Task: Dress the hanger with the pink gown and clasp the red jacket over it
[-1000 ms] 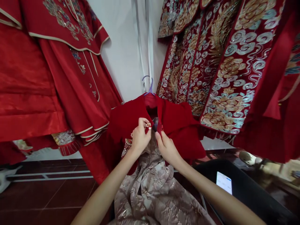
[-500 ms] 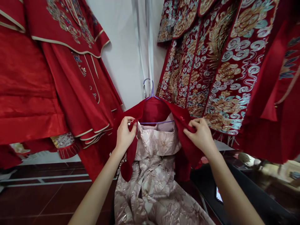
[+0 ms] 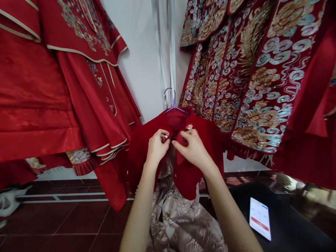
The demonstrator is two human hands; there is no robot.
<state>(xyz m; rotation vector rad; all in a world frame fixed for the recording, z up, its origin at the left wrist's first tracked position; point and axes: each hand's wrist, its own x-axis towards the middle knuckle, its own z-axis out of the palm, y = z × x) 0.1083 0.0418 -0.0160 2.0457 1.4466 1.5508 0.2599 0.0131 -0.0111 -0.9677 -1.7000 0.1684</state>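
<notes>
Close together, hands (image 3: 158,147) on red jacket (image 3: 140,147)

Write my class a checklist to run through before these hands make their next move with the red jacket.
1. Left hand on one front edge of the jacket: ok, gripping cloth.
2. Right hand on the opposite front: ok, also gripping.
3. Front edges meeting: not ok, a gap shows.
4. Jacket on the hanger: ok.
5. Hanger secure: cannot tell, its support is unclear.
6. Phone clear of the jacket: ok.
</notes>
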